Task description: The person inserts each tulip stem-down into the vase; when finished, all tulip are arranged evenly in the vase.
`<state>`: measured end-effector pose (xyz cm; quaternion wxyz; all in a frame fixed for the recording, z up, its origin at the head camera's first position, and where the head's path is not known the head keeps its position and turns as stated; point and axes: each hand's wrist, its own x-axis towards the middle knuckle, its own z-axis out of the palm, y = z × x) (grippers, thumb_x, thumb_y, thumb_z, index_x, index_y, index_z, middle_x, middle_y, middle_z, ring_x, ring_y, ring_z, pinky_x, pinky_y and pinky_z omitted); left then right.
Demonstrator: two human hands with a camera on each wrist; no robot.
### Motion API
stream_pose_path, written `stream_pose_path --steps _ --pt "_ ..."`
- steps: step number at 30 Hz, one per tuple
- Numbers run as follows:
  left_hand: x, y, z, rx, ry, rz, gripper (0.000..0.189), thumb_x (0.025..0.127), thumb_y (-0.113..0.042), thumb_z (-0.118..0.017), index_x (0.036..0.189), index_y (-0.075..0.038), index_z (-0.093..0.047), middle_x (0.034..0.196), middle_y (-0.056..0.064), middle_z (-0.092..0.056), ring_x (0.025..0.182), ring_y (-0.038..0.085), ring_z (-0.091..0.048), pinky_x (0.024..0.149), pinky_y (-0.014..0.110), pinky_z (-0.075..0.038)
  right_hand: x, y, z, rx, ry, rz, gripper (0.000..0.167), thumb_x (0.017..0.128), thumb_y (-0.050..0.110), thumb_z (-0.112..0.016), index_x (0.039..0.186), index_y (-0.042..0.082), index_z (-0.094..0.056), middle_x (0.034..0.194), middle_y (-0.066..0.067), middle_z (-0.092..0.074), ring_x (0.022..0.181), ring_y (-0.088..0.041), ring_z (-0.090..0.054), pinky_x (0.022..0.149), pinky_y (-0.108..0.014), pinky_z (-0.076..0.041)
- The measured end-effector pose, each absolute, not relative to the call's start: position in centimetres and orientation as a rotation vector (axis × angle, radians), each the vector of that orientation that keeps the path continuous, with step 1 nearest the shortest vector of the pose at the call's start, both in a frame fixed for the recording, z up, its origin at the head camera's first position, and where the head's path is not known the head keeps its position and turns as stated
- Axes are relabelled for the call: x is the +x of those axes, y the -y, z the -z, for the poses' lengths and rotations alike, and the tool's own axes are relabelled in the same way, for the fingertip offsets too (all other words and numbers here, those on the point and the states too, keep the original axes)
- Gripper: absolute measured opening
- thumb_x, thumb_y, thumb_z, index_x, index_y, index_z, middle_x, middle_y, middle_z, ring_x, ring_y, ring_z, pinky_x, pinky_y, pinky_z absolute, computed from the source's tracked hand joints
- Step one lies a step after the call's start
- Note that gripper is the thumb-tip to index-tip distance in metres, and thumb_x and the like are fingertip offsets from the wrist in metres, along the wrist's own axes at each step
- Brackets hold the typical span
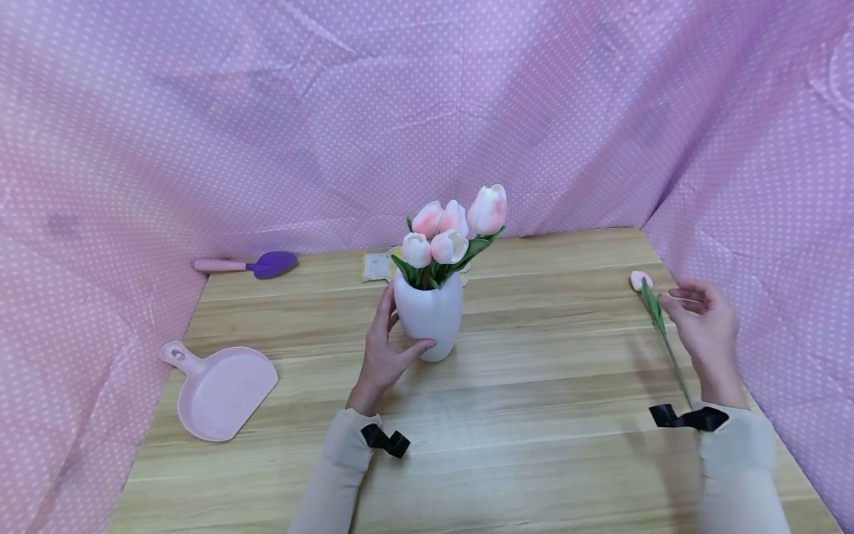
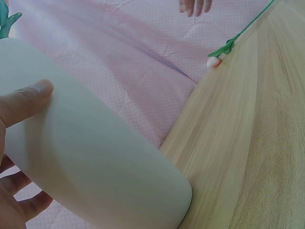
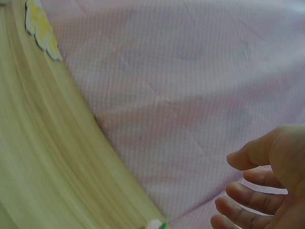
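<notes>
My left hand (image 1: pixel 383 356) grips a white vase (image 1: pixel 430 322) from its left side, thumb across the front and fingers behind. In the left wrist view the vase's base meets the wooden table. Several pink-and-white tulips (image 1: pixel 449 246) with green leaves stand in the vase. On the right side of the table lies a single tulip (image 1: pixel 654 313), its bloom toward the back. Above and beside that stem is my right hand (image 1: pixel 710 330), fingers loosely bent and holding nothing. The left wrist view shows a gap between this hand and the tulip.
A pink dustpan (image 1: pixel 223 393) lies at the left of the table (image 1: pixel 534 445). Behind it, at the back left corner, is a purple trowel (image 1: pixel 275 265) with a pink handle. A flat white-and-yellow piece (image 1: pixel 376 267) lies behind the vase. Pink dotted cloth (image 1: pixel 333 111) surrounds the table.
</notes>
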<state>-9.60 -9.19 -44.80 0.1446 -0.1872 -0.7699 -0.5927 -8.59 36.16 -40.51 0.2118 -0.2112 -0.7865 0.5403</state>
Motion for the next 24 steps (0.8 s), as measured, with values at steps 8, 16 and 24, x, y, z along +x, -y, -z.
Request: stream_pose_path --steps 8,16,24 --pt "-9.6 9.2 44.7 -0.557 2.214 1.695 0.108 0.073 0.0 -0.087 0.159 -0.014 -0.023 0.158 0.015 -0.04 0.136 0.038 -0.049 0.112 0.057 -0.046 -8.2 -39.2 42.7 -0.526 2.453 -1.295 0.033 0.09 0.006 -0.066 0.098 0.036 -0.055 0.076 0.039 -0.053 0.071 0.022 -0.051 0.064 0.003 -0.043" --pt "-9.6 9.2 44.7 -0.554 2.212 1.696 0.109 0.073 0.001 -0.087 0.16 -0.014 -0.023 0.158 0.015 -0.04 0.135 0.038 -0.049 0.112 0.056 -0.046 -8.3 -41.3 44.8 -0.452 2.682 -1.157 0.041 0.09 0.011 -0.063 0.124 -0.01 -0.055 0.077 0.035 -0.051 0.068 0.025 -0.044 0.062 0.001 -0.04" --pt "-9.6 9.2 44.8 -0.548 2.217 1.698 0.109 0.072 0.0 -0.087 0.159 -0.014 -0.023 0.158 0.014 -0.04 0.135 0.037 -0.049 0.112 0.056 -0.046 -8.2 -42.7 45.3 -0.468 3.082 -0.951 0.062 0.094 0.023 -0.06 0.135 -0.02 -0.042 0.126 -0.044 -0.054 0.098 -0.046 -0.064 0.073 -0.032 -0.051"
